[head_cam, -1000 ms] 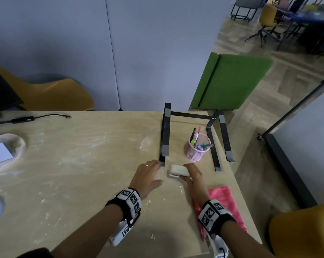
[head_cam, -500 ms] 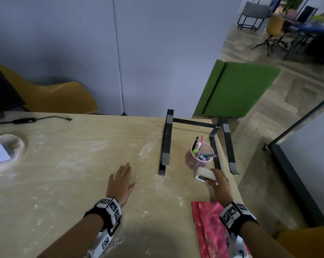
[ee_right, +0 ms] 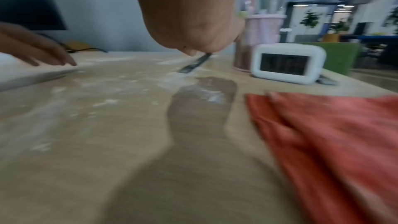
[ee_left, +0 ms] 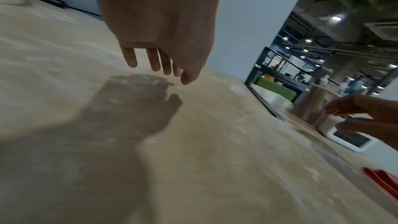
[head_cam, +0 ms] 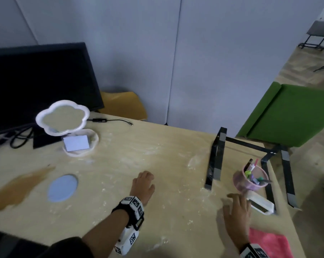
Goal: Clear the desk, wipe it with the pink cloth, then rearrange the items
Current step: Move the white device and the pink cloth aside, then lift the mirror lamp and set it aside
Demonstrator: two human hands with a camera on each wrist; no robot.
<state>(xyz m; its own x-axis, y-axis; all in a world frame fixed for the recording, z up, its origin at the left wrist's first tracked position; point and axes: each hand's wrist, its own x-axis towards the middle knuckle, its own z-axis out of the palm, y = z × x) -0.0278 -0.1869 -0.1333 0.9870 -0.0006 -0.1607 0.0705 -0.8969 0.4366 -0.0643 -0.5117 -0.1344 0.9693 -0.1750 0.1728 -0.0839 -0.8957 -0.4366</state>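
- Pale wood dusted with white powder: the desk [head_cam: 157,211] is not yet wiped, and a brown spill [head_cam: 17,185] lies toward its left.
- The clearing step looks to be in hand. A small white clock [ee_right: 288,62] stands beside the pink pen cup [head_cam: 250,180], inside the black stand [head_cam: 216,159].
- The right hand [head_cam: 236,209] hovers just beside the clock, fingers spread and holding nothing.
- The left hand [head_cam: 143,185] hangs over bare desk, fingers relaxed and loose, though blur makes contact hard to judge.
- The pink cloth [ee_right: 323,134] lies at the near right edge, untouched.
- Next, probably: move the blue coaster [head_cam: 62,188] and cloud-shaped mirror [head_cam: 62,116] aside, then fetch the cloth.
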